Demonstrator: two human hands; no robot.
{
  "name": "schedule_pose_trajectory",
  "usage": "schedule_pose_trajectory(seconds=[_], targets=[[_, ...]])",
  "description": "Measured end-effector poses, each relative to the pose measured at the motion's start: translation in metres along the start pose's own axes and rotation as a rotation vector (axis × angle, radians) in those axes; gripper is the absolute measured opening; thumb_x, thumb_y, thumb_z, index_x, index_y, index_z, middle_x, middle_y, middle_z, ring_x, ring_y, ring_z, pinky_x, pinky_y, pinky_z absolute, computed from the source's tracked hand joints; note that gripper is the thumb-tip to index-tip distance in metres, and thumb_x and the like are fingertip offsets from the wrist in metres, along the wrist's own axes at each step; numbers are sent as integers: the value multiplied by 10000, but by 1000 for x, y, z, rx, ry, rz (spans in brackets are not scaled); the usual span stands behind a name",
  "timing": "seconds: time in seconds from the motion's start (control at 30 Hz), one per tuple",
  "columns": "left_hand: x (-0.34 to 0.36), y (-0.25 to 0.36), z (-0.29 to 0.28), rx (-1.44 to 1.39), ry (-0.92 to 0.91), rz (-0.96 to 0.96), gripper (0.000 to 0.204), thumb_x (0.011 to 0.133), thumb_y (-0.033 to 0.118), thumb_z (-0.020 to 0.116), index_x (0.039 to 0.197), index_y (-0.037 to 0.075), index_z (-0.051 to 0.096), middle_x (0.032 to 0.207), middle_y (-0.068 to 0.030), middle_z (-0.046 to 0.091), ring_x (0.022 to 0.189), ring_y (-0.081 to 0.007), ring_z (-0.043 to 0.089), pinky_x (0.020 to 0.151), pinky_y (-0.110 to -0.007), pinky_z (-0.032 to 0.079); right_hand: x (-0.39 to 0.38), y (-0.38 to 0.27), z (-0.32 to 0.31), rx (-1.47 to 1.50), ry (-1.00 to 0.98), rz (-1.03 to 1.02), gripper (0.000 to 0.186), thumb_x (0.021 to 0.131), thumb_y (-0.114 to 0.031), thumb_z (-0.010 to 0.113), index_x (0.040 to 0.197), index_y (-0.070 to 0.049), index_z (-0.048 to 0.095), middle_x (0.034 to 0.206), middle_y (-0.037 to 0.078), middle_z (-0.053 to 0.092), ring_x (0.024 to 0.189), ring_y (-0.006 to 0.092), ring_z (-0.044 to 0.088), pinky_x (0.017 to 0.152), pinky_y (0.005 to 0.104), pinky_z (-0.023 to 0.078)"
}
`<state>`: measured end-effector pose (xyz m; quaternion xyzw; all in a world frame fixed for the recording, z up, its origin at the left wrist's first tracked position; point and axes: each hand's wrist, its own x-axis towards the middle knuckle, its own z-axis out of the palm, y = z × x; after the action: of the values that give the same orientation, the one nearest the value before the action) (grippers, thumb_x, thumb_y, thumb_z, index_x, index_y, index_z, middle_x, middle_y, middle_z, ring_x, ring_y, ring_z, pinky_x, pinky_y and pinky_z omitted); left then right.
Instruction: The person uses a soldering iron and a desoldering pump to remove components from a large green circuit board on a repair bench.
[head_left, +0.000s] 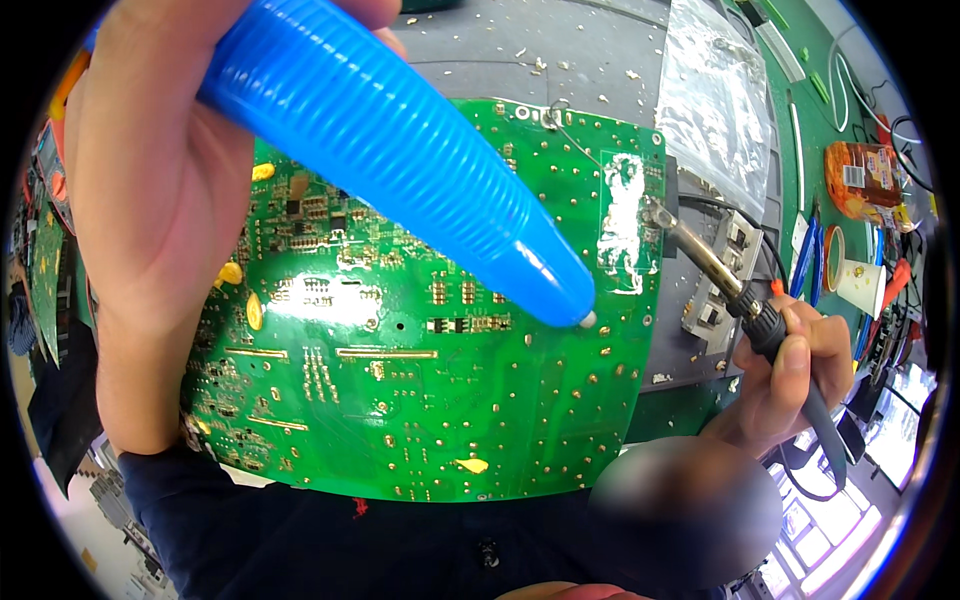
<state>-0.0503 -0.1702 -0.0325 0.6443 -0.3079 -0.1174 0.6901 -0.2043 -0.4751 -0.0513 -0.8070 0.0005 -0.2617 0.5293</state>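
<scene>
Green glossy board [545, 400]; left fingers [374, 10] clamped on blue ribbed tool [400, 160], right fingers [793, 366] on soldering iron [764, 325].

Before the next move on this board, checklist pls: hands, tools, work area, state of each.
1. Left hand has the blue ribbed tool: ok, gripped.
2. Right hand holds the soldering iron behind its metal shaft: ok.
3. Iron tip touching the silver solder patch: cannot tell; it is at the patch's right edge in view.
4. Blue tool's nozzle at that patch: not ok, it is off to the lower left, over the green circuit board.
5. Grey mat free of debris: not ok, pale crumbs scattered.
</scene>
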Motion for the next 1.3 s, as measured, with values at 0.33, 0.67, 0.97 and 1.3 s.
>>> schedule_pose_trajectory(seconds=[0.33, 0.67, 0.97, 1.3], targets=[[4, 0, -3, -7, 20, 1, 328, 973, 299, 358, 1151, 31, 423, 855, -73, 487, 797, -160, 489, 717, -256, 412, -1, -2, -1, -16, -60, -21, 180, 825, -128, 515, 771, 34, 456, 508, 105, 443, 419, 122, 397, 432, 227, 290], [4, -1, -1, 1, 30, 4, 310, 967, 309, 379, 1128, 50, 436, 842, -65, 500, 776, -154, 504, 705, -253, 423, 0, -3, 0, -29, -48, -19, 169, 818, -120, 522, 753, 25, 464, 518, 93, 444, 415, 118, 412, 423, 228, 308], [5, -2, 0, -12, 36, 6, 298, 963, 309, 390, 1116, 57, 437, 829, -60, 498, 758, -146, 496, 694, -248, 429, -1, -3, 2, -31, -24, -2, 175, 812, -128, 530, 742, 19, 466, 505, 81, 439, 395, 119, 413, 422, 229, 315], [5, -1, 1, 34, 41, 10, 300, 963, 317, 391, 1120, 66, 439, 824, -53, 508, 750, -136, 504, 678, -239, 437, -2, -6, 2, -73, -9, 40, 190, 817, -147, 525, 741, 14, 458, 497, 90, 450, 394, 118, 414, 438, 225, 316]])
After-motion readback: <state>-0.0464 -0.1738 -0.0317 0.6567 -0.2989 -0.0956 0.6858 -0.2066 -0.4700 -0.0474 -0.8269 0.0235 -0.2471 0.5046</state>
